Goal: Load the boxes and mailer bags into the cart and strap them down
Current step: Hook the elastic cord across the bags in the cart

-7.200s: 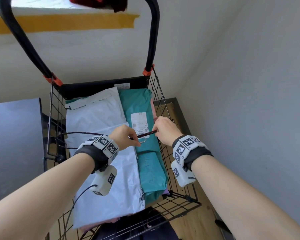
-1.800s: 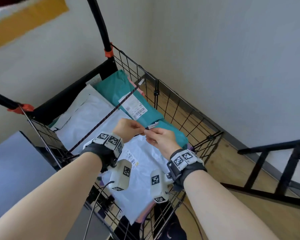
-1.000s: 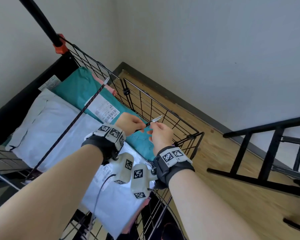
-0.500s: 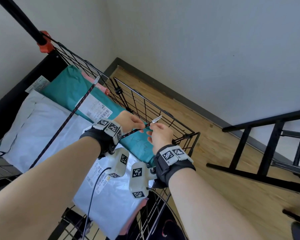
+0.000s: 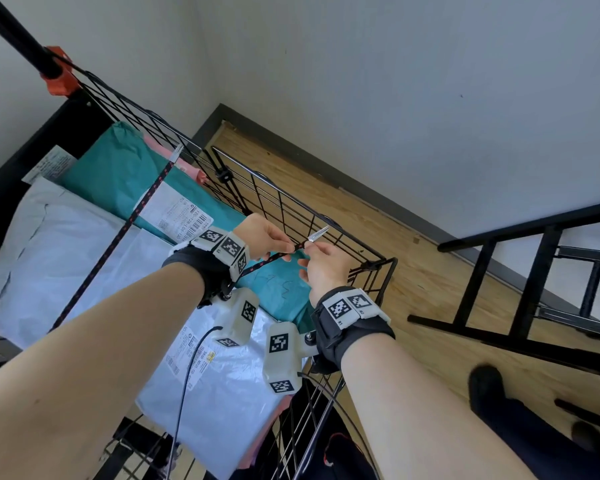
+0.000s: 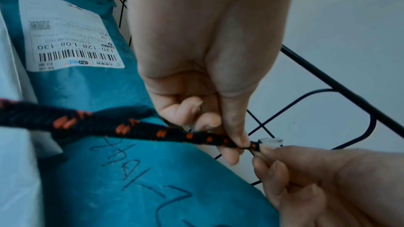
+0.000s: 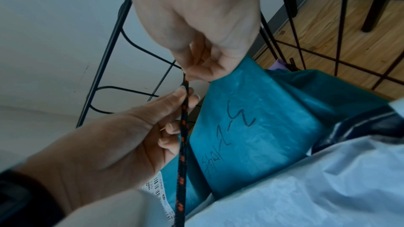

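Note:
The black wire cart (image 5: 291,199) holds a teal mailer bag (image 5: 118,174) beside white mailer bags (image 5: 59,244). One black cord with orange flecks (image 5: 118,237) runs taut across the bags to the cart's right rim. A second length of this cord (image 6: 135,129) ends in a small metal hook (image 5: 318,233). My left hand (image 5: 280,250) pinches the cord just behind the hook. My right hand (image 5: 313,252) pinches the hook end itself (image 6: 271,141). Both hands hover above the teal bag (image 7: 251,127), close inside the right rim.
The cart's black handle (image 5: 14,39) with an orange clamp (image 5: 58,76) rises at the far left. A black metal frame (image 5: 534,271) stands on the wood floor to the right. My dark shoe (image 5: 485,386) is beside the cart. A grey wall is close behind.
Since 1.8 s ago my hands, still together on the cord's hook end, have moved from above the white bag towards the cart's right rim. In the last half second almost nothing moved.

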### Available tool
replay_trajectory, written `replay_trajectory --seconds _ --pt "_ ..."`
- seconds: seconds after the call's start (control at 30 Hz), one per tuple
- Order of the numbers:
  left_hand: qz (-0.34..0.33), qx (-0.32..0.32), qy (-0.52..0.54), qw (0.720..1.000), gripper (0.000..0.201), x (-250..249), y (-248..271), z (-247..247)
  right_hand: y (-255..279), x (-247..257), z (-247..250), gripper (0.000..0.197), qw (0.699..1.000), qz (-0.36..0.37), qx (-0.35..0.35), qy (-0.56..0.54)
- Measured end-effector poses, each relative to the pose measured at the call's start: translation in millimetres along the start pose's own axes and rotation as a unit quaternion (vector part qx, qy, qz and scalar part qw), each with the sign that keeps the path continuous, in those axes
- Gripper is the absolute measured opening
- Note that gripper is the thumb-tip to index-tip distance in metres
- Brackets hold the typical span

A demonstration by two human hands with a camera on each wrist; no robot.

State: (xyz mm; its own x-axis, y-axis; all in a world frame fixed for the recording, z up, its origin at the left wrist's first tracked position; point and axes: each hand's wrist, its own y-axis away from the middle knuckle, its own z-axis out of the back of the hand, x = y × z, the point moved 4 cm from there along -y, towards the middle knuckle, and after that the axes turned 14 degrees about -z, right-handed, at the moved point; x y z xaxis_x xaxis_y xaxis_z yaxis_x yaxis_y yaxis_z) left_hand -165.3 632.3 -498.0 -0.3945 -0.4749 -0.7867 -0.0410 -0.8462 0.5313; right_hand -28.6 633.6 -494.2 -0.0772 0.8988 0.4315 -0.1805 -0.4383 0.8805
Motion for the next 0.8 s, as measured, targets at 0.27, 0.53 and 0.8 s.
replay_trajectory --seconds 0.27,0.53,0.8 --pt "-0.01 -0.024 0.013 1.0 0.01 11 8 7 -1 1 -8 0.008 0.998 0.017 0.028 0.057" --pt "-0.003 -0.034 -0.03 0.999 0.013 12 23 12 0 4 -9 0.009 0.998 -0.007 0.036 0.06" --pt "0.026 -0.043 -0.127 0.991 0.016 38 74 38 10 9 -4 0.01 0.989 -0.001 0.021 0.143"
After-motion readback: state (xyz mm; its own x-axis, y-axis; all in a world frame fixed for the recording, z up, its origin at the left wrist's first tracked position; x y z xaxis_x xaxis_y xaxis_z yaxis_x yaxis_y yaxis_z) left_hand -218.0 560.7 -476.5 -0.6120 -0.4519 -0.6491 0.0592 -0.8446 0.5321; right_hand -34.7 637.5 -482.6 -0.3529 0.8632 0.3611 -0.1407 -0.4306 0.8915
